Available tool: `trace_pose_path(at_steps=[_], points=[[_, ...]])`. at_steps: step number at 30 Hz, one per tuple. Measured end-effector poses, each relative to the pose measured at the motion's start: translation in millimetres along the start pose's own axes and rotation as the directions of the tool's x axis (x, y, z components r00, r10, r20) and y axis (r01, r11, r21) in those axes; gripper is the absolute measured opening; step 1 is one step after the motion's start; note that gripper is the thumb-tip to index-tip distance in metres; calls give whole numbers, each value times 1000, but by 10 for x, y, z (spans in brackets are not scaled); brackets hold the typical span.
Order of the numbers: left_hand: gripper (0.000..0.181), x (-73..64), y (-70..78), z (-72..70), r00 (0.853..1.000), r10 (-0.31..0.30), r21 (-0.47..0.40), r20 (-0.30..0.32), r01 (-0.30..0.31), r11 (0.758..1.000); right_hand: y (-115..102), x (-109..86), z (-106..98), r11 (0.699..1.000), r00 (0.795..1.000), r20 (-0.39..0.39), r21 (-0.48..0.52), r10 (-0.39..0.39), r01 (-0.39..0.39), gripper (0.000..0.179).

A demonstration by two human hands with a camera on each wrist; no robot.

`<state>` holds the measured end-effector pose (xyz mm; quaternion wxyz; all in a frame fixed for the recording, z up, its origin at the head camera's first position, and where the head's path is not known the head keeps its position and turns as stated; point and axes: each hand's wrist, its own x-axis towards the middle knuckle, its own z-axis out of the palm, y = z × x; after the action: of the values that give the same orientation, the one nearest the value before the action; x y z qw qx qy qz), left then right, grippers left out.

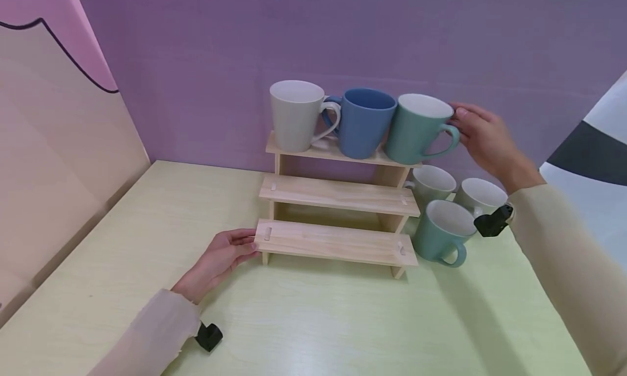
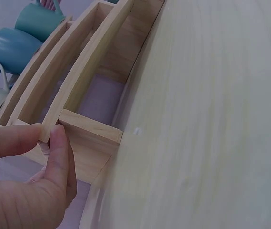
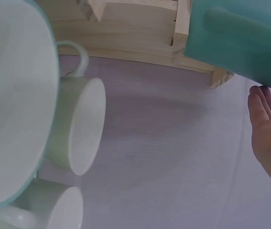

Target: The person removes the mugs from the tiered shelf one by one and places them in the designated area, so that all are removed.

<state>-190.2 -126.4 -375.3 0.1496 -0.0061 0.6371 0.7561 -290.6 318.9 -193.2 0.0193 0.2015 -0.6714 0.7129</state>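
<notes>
A three-step wooden rack (image 1: 338,196) stands on the table. My left hand (image 1: 217,262) pinches the left end of its lowest board between thumb and fingers, as the left wrist view shows close up. Along the top step stand a white mug (image 1: 294,120), a blue mug (image 1: 364,128) and a green mug (image 1: 416,131), side by side. At the right side of the green mug is my right hand (image 1: 490,147), its fingertips against the mug's wall near the rim. In the right wrist view those fingers (image 3: 257,107) look straight.
Right of the rack, on the table, another green mug (image 1: 443,232) stands in front of two white mugs (image 1: 433,183). The two lower steps (image 1: 338,196) hold no mugs. A purple backdrop (image 1: 206,66) rises behind the table (image 1: 303,321).
</notes>
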Motion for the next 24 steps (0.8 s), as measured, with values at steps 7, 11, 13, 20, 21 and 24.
trace_pose_path(at_steps=[7,11,13,20,21,24], points=[[48,26,-6,14,1000,-4,1,-9,4,1000,-90,58,5,954,992,-7,-275,123,-120,61],[48,27,-11,9,1000,-1,0,-10,1,1000,-143,138,27,874,978,14,-451,208,-180,73],[48,22,-12,4,1000,0,-1,-9,0,1000,-154,167,43,856,974,39,-485,224,-177,75],[49,12,-10,-34,1000,3,-3,3,-3,1000,-106,194,129,892,977,67,-423,203,-156,68],[49,11,-12,-39,1000,3,-4,4,-3,1000,-92,199,147,894,979,63,-421,194,-151,65],[49,6,-18,-54,1000,5,-2,13,-5,1000,-53,226,197,878,982,44,-457,183,-143,58]])
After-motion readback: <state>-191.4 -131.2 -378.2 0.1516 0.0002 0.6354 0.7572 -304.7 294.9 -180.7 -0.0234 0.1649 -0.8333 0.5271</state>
